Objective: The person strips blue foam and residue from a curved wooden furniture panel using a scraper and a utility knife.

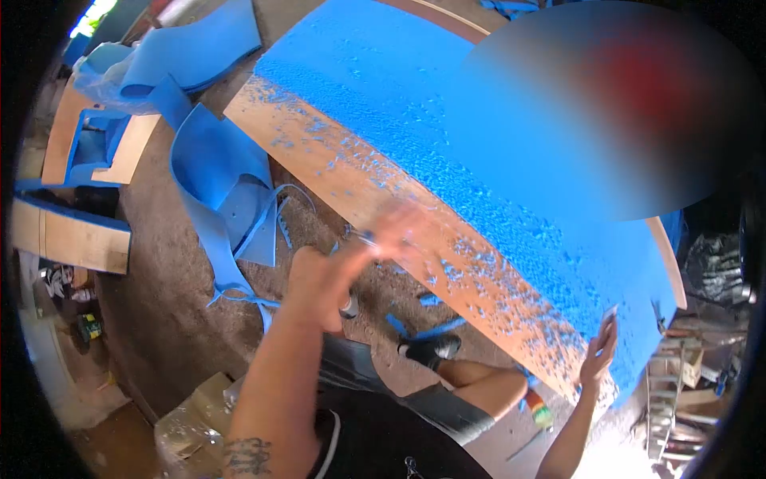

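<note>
A large blue foam sheet (359, 48) covers most of a wooden panel (319, 188), with a bare wood strip along the near edge. Blue foam crumbs (479, 195) lie thick along the foam's edge and scattered over the wood. Over that strip is my left hand (403, 227), smeared by motion; its fingers cannot be made out. At the panel's right end my right hand (600, 351) is closed on a small pale flat piece (610, 313), close to the foam. What kind of piece it is cannot be told.
Curled blue foam offcuts (211, 160) lie on the floor at left, near wooden pieces with blue lining (100, 148). A cardboard box (209, 403) with clear plastic stands low left. A small dark tool (659, 315) rests on the foam at right. A ladder (664, 391) is beyond it.
</note>
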### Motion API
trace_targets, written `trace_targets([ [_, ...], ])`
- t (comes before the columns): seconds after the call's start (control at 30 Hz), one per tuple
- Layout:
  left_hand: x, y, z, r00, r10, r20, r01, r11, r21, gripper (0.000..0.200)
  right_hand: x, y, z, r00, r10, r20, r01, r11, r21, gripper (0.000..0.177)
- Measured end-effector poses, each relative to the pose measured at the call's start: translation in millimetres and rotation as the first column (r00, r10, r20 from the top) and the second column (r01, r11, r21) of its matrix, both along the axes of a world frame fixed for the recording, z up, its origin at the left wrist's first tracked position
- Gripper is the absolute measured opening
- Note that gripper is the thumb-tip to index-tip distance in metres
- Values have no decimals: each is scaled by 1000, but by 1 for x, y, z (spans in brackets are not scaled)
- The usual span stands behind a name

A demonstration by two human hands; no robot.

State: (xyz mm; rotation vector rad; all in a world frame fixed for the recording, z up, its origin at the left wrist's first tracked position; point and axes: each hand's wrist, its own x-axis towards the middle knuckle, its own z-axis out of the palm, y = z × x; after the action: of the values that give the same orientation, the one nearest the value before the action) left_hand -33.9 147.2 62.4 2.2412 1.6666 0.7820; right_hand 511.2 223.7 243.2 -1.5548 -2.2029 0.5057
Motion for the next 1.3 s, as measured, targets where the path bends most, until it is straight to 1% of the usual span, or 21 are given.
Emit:
trace_targets([
  [0.1,-141,-78,47,574,741,-348,-818,538,-205,59,29,-67,14,931,-334,-148,292,924,-247,49],
  [0.13,-170,-101,77,333,771,-542,-942,246,-229,61,41,-92,17,858,-485,-172,366,811,-457,52],
  [0.2,-200,-136,110,220,665,-714,-932,-72,-355,68,54,-148,4,924,-365,-116,311,891,-330,51],
  [0.27,-171,-154,133,474,707,-524,-762,31,-647,71,7,-190,30,591,-777,-216,402,516,-757,44],
  [0.33,-127,-179,141,688,666,-289,-526,184,-830,67,-60,-205,66,514,-850,-112,292,297,-909,34],
  [0.47,-37,-190,208,828,552,100,-181,431,-884,54,-132,-233,111,874,-458,-161,107,506,-856,32],
  [0.5,-32,-206,190,914,371,166,-117,630,-767,46,-161,-218,148,923,-343,-171,89,626,-775,30],
  [0.57,-16,-192,214,532,760,373,28,424,-905,32,-180,-207,181,962,-264,-67,151,721,-676,32],
  [0.6,-18,-194,190,752,532,390,-216,757,-617,30,-180,-213,195,972,-218,-84,132,810,-572,34],
  [0.63,-20,-173,219,623,693,361,-73,512,-856,33,-175,-217,213,982,-177,-65,129,882,-453,35],
  [0.73,-36,-136,263,884,458,92,-115,404,-908,50,-178,-252,332,827,-559,62,402,510,-761,36],
  [0.83,-100,-90,190,981,142,133,25,587,-810,51,-165,-357,378,328,-848,-416,277,508,-816,29],
  [0.87,-123,-63,155,981,78,179,84,662,-745,50,-164,-393,381,280,-882,-379,357,463,-811,29],
  [0.9,-133,-36,158,958,129,255,89,712,-697,54,-163,-433,379,405,-903,-143,516,355,-779,28],
  [0.93,-143,-11,159,928,168,331,93,759,-644,59,-168,-469,375,636,-637,435,725,299,-621,28],
  [1.0,-155,31,164,945,206,255,28,724,-690,54,-184,-534,354,542,-299,785,840,174,-514,28],
  [1.07,-148,48,171,946,187,265,49,725,-687,50,-186,-598,280,-71,-980,183,964,-115,-240,31],
  [1.13,-118,42,177,925,94,368,177,752,-635,47,-191,-637,254,-566,-816,-120,521,-241,-819,33],
  [1.17,-99,37,173,948,41,316,184,740,-647,45,-206,-646,237,-539,-842,-27,516,-305,-800,37],
  [1.2,-77,27,167,964,-8,265,188,727,-661,43,-217,-664,227,-137,-915,380,844,-309,-439,38],
  [1.3,11,-38,169,934,-350,72,271,563,-780,40,-221,-704,227,-332,-884,330,766,-456,-452,39],
])
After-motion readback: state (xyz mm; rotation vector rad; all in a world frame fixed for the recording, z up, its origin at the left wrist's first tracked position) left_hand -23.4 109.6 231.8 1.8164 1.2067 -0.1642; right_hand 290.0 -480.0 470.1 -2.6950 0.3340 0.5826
